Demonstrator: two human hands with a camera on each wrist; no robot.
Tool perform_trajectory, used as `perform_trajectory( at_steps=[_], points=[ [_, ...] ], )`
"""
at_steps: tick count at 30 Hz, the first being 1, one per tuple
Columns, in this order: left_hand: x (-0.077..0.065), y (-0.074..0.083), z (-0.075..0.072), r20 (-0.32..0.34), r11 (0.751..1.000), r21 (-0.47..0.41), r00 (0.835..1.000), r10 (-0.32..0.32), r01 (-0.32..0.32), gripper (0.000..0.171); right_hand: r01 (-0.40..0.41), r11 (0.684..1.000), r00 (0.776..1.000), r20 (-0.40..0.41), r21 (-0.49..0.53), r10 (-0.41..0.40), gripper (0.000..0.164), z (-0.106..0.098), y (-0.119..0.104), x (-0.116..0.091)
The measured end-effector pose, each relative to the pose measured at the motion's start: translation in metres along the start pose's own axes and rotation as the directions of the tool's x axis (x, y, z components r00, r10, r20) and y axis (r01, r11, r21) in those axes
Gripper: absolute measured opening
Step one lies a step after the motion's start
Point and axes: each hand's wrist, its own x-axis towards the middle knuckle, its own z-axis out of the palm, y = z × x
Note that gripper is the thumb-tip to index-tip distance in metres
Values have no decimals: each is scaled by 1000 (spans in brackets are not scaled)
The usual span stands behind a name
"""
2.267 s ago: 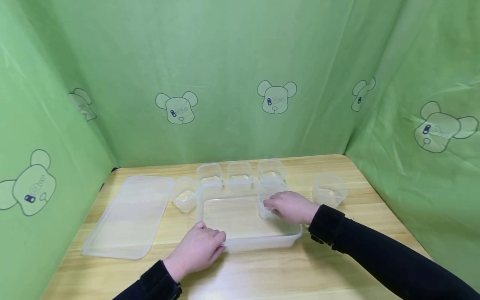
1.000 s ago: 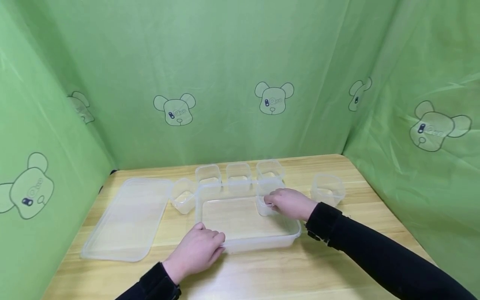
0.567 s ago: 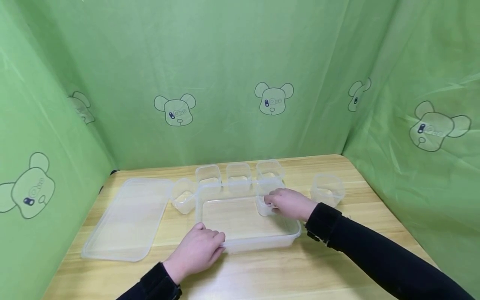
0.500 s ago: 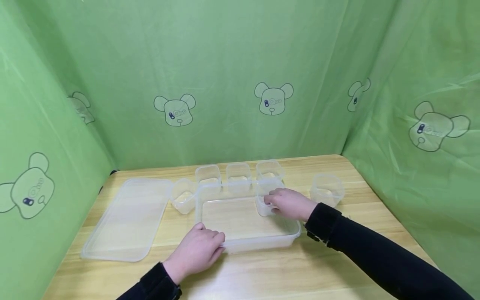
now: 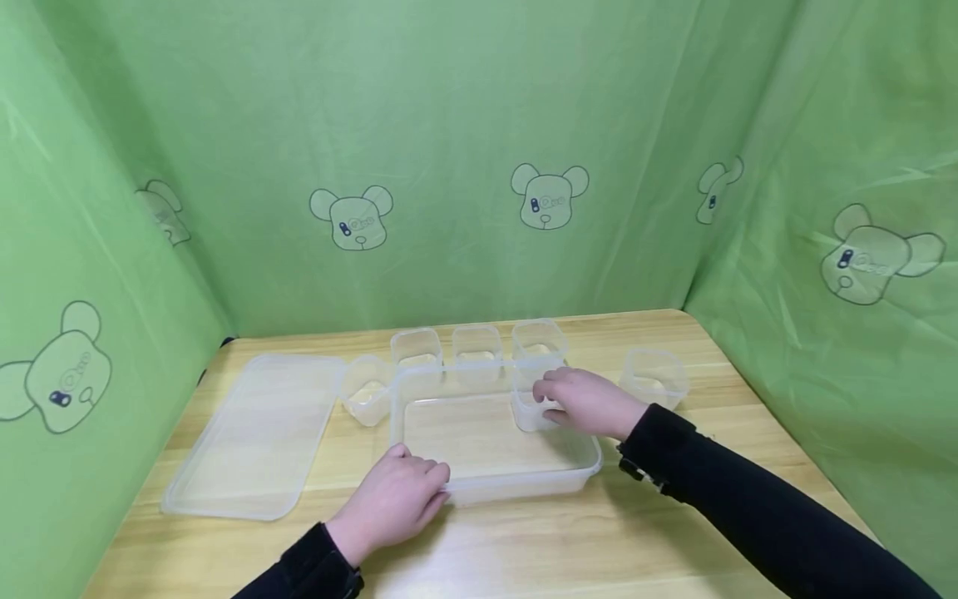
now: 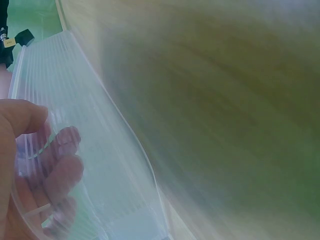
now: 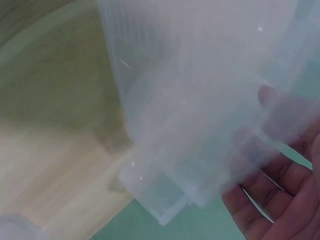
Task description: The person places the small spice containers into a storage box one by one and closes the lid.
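In the head view a large clear plastic box [image 5: 464,491] stands on the wooden table, its mouth up. My left hand [image 5: 392,499] grips its near wall left of the middle; the left wrist view shows the thumb on one side of the clear wall [image 6: 100,135] and the fingers through it. Inside the box's right part sits a small clear plastic container [image 5: 530,416]. Over its near right side is my right hand [image 5: 591,403], thumb and fingers apart. In the right wrist view the fingers [image 7: 272,195] are loosely bent, some of them behind clear plastic.
Behind the box stand three small clear containers: a left one [image 5: 417,348], a middle one [image 5: 477,343] and a right one [image 5: 539,337]. Another container [image 5: 367,395] leans beside the box's left wall, and one more [image 5: 659,378] is at the right. A large clear lid [image 5: 258,437] lies flat at left.
My right hand has shifted slightly up and right, and its thumb and fingers have parted from the small container, which stays in place. The left hand has kept its grip on the box.
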Motion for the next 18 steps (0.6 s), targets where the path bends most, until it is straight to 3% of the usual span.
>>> perform_trajectory(
  at_steps=[10,18],
  points=[
    [0,-1,-1,-4,1000,-3,1000,0,0,25,-88,996,995,-46,18,89,16,-29,10,-15],
    [0,-1,-2,0,1000,-5,1000,2,-2,26,-146,989,987,-71,23,147,16,-36,25,-31]
  ],
)
